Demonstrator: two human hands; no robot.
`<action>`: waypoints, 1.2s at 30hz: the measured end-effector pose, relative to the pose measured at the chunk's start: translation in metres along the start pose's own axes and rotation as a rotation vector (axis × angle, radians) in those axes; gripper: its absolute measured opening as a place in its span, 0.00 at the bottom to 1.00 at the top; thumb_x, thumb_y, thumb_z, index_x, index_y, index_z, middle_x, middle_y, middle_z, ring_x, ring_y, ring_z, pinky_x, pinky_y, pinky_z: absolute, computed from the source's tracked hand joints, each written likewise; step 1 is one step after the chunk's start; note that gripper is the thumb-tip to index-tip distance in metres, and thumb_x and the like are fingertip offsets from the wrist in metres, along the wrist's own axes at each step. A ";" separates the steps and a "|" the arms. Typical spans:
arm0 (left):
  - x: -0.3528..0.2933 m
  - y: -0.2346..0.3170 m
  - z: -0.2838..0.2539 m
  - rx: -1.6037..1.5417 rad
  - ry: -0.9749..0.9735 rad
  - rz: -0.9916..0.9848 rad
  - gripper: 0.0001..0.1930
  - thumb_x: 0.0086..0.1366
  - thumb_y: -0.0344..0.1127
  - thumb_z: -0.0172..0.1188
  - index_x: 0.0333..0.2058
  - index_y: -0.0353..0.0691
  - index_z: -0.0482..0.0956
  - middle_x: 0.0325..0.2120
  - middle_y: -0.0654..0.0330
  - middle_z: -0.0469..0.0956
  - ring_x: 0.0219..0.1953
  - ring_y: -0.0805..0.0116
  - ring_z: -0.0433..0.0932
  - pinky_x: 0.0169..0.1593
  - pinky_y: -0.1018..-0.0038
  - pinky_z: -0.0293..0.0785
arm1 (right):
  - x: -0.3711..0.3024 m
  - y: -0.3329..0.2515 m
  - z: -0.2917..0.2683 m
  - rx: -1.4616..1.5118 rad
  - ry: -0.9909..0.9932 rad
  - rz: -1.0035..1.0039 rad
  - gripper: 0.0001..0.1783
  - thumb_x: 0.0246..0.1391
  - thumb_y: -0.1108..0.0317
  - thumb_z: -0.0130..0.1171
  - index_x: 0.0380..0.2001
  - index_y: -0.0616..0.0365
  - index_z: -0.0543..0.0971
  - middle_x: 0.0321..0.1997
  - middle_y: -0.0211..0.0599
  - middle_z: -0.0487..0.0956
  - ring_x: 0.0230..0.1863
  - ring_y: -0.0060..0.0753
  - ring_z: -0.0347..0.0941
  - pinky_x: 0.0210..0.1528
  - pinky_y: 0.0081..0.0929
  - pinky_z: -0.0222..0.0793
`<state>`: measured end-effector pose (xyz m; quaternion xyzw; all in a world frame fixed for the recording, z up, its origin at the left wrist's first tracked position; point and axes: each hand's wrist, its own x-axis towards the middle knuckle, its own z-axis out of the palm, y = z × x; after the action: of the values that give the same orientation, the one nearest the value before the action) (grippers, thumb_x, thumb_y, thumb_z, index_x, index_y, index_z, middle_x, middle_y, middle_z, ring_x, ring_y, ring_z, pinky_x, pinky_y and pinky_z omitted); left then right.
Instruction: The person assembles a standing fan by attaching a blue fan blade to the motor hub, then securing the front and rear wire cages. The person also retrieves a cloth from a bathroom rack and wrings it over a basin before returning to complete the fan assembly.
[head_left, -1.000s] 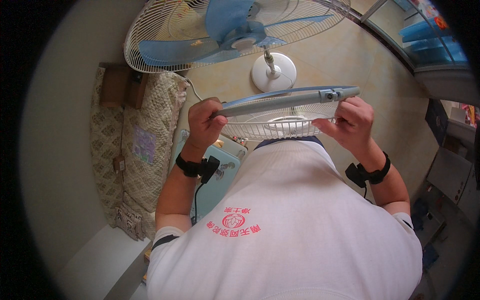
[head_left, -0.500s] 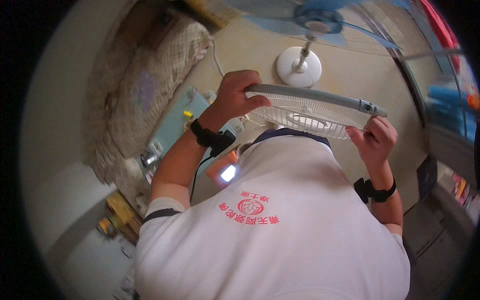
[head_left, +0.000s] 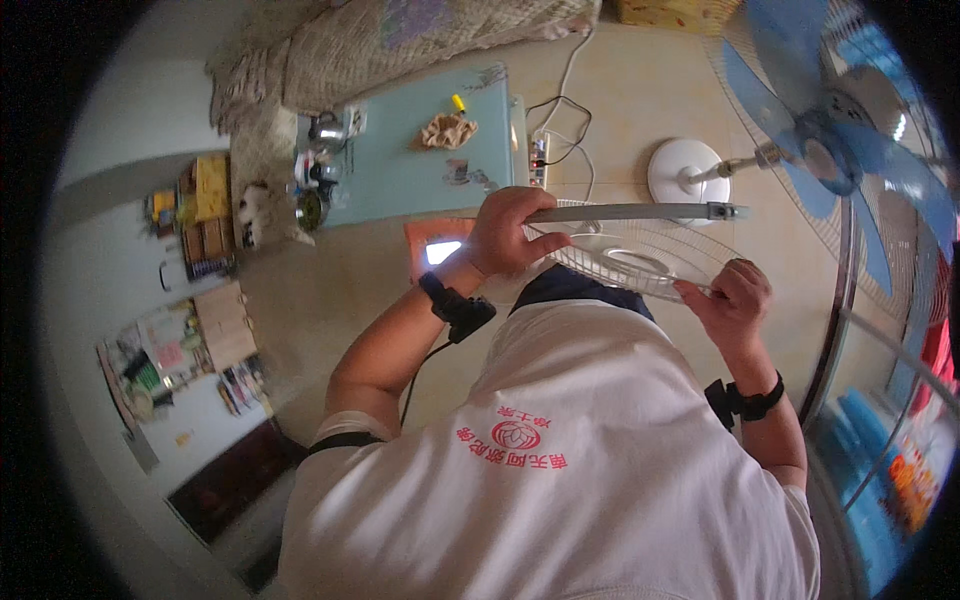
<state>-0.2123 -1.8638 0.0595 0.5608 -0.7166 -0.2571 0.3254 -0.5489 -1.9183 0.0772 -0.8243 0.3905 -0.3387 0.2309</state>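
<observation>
A white wire fan grille with a grey rim is held in front of my body, seen nearly edge-on. My left hand is closed on its left end, thumb along the wires. At the lower right edge, my right hand pinches the wire side between thumb and curled fingers. Beyond the grille, to the right, stands a pedestal fan with bare blue blades and a wire guard behind them. Its round white base rests on the floor. Black straps circle both my wrists.
A pale blue table at the left bears a crumpled beige cloth and a yellow object. Beside it lie a power strip and cables. An orange stool-like thing carries a lit screen. A covered sofa is behind.
The view has swung to the right, so the fan now sits at the upper right and more of the table shows. Both hands keep hold of the grille, which appears more level.
</observation>
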 end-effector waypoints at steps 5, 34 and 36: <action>-0.056 -0.023 -0.015 0.192 0.174 -0.105 0.13 0.57 0.38 0.68 0.35 0.39 0.76 0.28 0.53 0.77 0.32 0.49 0.77 0.37 0.59 0.73 | 0.018 -0.019 0.042 -0.010 -0.147 -0.045 0.31 0.36 0.54 0.79 0.07 0.52 0.64 0.12 0.34 0.67 0.16 0.39 0.66 0.21 0.36 0.62; -0.130 -0.171 -0.084 0.307 0.330 -0.452 0.31 0.52 0.36 0.71 0.56 0.44 0.73 0.50 0.50 0.75 0.56 0.47 0.71 0.61 0.53 0.65 | 0.156 -0.108 0.303 -0.166 -0.811 0.211 0.39 0.47 0.31 0.65 0.43 0.56 0.71 0.31 0.53 0.83 0.35 0.57 0.82 0.37 0.49 0.77; -0.124 -0.174 -0.078 0.219 0.283 -0.494 0.25 0.60 0.36 0.64 0.57 0.43 0.73 0.50 0.50 0.75 0.54 0.48 0.73 0.58 0.54 0.67 | 0.166 -0.108 0.324 -0.153 -0.860 0.176 0.41 0.47 0.28 0.62 0.44 0.57 0.71 0.30 0.53 0.82 0.34 0.58 0.82 0.35 0.49 0.77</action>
<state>-0.0228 -1.7849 -0.0394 0.7800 -0.5297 -0.1692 0.2872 -0.1803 -1.9498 -0.0058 -0.8685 0.3516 0.0857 0.3388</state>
